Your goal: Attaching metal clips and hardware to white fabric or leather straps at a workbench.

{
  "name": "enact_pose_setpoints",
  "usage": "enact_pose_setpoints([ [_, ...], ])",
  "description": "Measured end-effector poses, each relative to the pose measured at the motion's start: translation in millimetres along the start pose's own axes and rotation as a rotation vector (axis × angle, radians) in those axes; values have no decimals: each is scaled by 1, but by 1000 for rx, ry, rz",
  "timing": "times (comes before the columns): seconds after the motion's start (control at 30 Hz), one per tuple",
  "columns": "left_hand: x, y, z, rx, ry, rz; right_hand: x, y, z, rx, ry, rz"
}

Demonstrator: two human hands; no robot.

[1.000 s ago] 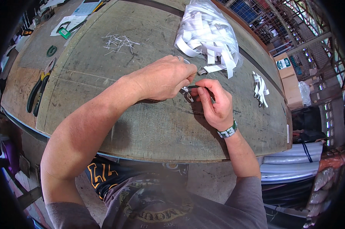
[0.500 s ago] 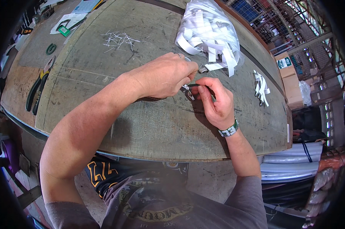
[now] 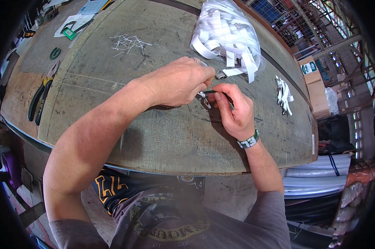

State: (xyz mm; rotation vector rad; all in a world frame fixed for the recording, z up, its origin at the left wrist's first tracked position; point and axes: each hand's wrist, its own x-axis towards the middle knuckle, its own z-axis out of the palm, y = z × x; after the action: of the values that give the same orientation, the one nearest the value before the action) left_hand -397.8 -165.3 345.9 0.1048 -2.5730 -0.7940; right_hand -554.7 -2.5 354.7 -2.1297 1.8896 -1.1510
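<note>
Over the middle of the wooden table my left hand [image 3: 181,83] is closed, back up, on a white strap [image 3: 201,94] mostly hidden by its fingers. From the strap a small metal clip [image 3: 207,103] hangs beneath the fingertips. My right hand [image 3: 236,110], wearing a beaded bracelet, has thumb and forefinger curled together round a thin dark piece [image 3: 212,92] that reaches toward the left fingers; its kind cannot be made out. Just beyond the hands lies another metal clip [image 3: 221,75] on a white strap, beside a clear plastic bag [image 3: 254,39] full of such straps.
Thin white offcuts [image 3: 131,43] lie scattered at the far left of the table. Several clipped white straps [image 3: 283,96] are piled to the right. Pliers with black and yellow handles [image 3: 41,96] rest at the left edge. Cardboard boxes [image 3: 315,87] stand beyond the table's right side.
Both hands keep almost the same place and grip. The hanging clip has turned very slightly.
</note>
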Motion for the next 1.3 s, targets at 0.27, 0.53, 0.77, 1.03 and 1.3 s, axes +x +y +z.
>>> enact_pose_setpoints([
  [0.27,0,0,-1,-9,-2,12,1,-1,0,11,-3,12],
  [0.53,1,-1,0,-1,0,23,1,0,1,18,6,-1],
  [0.77,1,5,-8,-48,-5,-17,-4,14,-3,266,58,147],
  [1.03,9,8,-35,-334,103,-93,1,50,-26,276,290,161],
  [1.3,-6,-33,-81,465,493,-364,2,67,-34,279,377,171],
])
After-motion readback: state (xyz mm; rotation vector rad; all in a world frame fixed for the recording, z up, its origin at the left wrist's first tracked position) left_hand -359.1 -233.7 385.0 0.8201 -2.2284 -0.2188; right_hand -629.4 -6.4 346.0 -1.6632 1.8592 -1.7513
